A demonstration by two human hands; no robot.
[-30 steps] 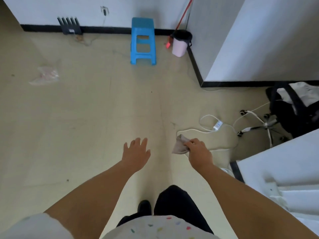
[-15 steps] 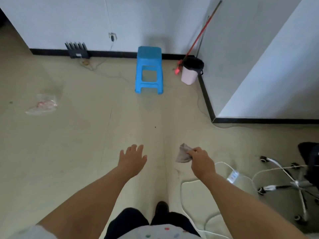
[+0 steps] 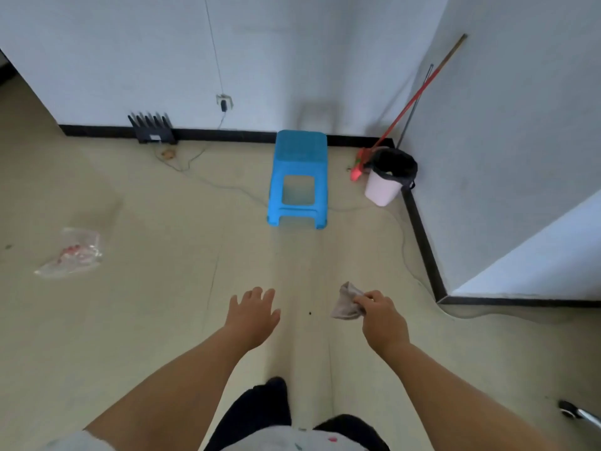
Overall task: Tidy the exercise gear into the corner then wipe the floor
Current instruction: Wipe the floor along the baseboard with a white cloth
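The cloth (image 3: 346, 302) is grey and crumpled. The right hand (image 3: 382, 317) pinches it; the left hand (image 3: 252, 315) has fingers (image 3: 257, 292) spread, holding nothing.

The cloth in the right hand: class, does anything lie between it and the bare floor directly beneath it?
Nothing visible does. The right hand pinches the cloth above bare floor. The blue stool, plastic bag and bin all sit farther away.

Stool (image 3: 298, 177) stands on the floor (image 3: 162, 320) before the back wall. Bin (image 3: 388, 177) sits right of it in the corner, broom (image 3: 406, 105) leaning behind. Router (image 3: 151, 128) lies left against the skirting. Plastic bag (image 3: 71, 253) lies far left.
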